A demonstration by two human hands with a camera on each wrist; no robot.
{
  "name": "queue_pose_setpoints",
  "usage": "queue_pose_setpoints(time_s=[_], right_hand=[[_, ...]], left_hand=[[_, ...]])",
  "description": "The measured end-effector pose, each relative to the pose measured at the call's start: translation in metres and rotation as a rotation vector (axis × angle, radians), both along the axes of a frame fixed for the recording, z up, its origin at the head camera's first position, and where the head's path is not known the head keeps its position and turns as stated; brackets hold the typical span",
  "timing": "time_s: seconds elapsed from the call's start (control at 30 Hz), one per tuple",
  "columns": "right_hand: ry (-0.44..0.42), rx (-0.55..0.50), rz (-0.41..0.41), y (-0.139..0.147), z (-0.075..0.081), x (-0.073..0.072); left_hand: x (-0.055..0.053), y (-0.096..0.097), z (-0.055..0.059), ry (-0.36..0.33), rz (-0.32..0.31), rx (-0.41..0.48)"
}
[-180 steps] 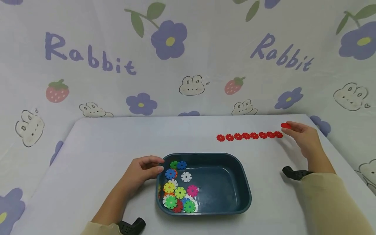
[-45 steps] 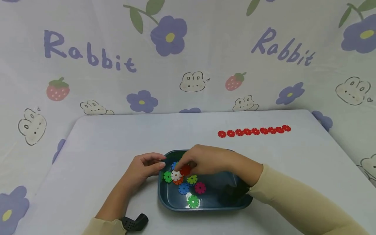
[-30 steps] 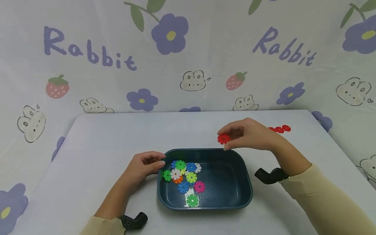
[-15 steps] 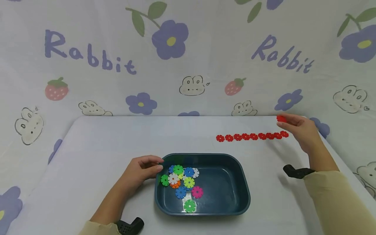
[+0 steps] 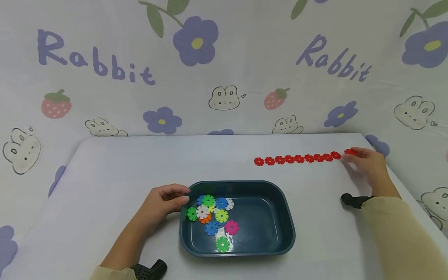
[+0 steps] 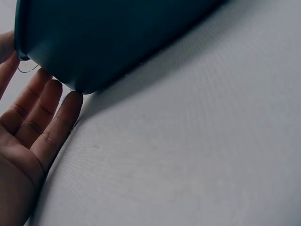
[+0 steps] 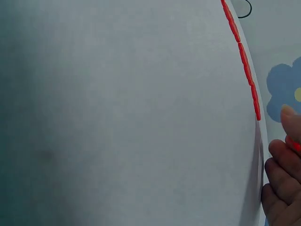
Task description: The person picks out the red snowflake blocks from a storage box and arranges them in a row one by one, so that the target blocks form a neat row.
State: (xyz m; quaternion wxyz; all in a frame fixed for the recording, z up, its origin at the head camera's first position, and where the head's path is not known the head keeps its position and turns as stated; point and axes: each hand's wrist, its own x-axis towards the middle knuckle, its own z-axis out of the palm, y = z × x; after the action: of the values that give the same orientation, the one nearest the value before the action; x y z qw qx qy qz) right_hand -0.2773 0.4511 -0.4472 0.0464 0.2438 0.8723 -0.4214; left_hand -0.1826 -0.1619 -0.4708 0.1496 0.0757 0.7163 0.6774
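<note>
My right hand [image 5: 372,165] pinches a red plastic snowflake disc [image 5: 349,152] at the far right of the table, just past the end of a row of red snowflake discs [image 5: 299,159]. In the right wrist view the held disc [image 7: 294,143] shows partly behind the thumb, and the row [image 7: 247,66] appears edge-on. My left hand [image 5: 161,204] rests its fingertips against the outer left end of a dark blue-green tray [image 5: 259,233]. Seen from the left wrist, the fingers [image 6: 56,122] are fairly straight along the tray's outer wall [image 6: 94,42].
Inside the tray's left half lie several loose snowflake discs: green [image 5: 222,244], blue [image 5: 211,228], pink [image 5: 231,227], white [image 5: 202,212], yellow-green and orange. A white cloth covers the table [image 5: 122,167]. Behind it hangs a printed curtain [image 5: 245,50].
Since 6 s ago, one more red disc has joined the row's right end and the right hand has taken another from the tray. Just now it lowers beside the row. The left hand stays at the tray.
</note>
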Motion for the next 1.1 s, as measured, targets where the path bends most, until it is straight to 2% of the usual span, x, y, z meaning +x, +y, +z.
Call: queue_pose_setpoints(time_s=[0.2,0.4,0.53,0.77,0.93,1.1], right_hand=[[0.0,0.077,0.092,0.006,-0.004,-0.006],[-0.068,0.107,0.061,0.004,-0.004,-0.012],[-0.068,0.13,0.04,0.0,-0.005,-0.016],[-0.117,0.202,0.098,0.001,-0.004,-0.021],[-0.122,0.172,0.135,0.005,-0.004,-0.023],[-0.107,0.113,0.122,0.007,-0.007,-0.024]], left_hand=[[0.001,0.001,0.001,-0.018,0.008,0.005],[0.001,0.003,0.002,-0.013,-0.001,0.006],[0.001,0.002,0.003,-0.006,0.0,0.009],[0.002,0.001,0.0,-0.02,-0.001,0.01],[0.002,0.001,0.0,-0.012,-0.005,0.005],[0.002,0.001,0.001,-0.008,0.002,0.002]])
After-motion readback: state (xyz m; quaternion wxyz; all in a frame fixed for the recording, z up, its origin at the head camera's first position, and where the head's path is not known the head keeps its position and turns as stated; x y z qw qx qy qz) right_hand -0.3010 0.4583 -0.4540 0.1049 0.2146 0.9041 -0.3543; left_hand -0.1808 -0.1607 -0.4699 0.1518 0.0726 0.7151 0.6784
